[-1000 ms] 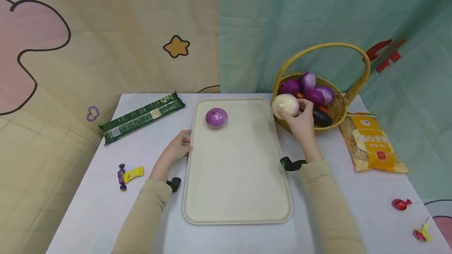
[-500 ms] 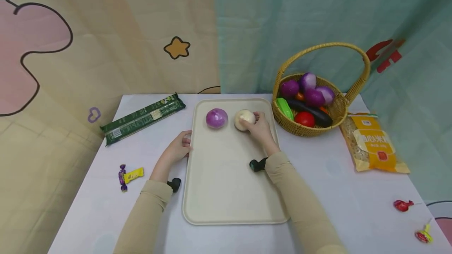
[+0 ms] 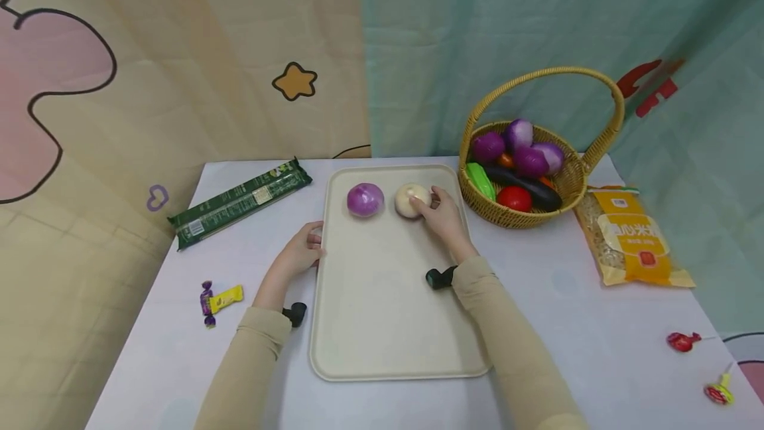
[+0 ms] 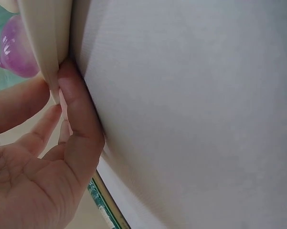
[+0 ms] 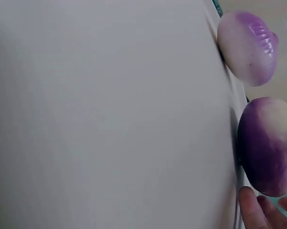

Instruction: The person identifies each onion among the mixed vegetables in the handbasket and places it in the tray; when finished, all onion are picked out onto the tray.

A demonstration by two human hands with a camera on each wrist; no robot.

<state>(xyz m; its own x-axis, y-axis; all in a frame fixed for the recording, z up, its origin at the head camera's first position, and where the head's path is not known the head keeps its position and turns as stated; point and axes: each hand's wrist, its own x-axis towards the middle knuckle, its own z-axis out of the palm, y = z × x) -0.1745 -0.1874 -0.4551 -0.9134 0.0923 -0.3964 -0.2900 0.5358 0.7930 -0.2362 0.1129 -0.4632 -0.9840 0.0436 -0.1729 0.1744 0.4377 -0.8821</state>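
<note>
As the left hand (image 3: 300,247) grips the tray (image 3: 400,297), vegetables (image 3: 365,200) lie inside.

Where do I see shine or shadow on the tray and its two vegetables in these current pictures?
Head: small shine on the purple vegetable on the tray; left wrist: white glints on it; right wrist: bright streaks on it, soft grey shadow beside the neighbouring vegetable.
</note>
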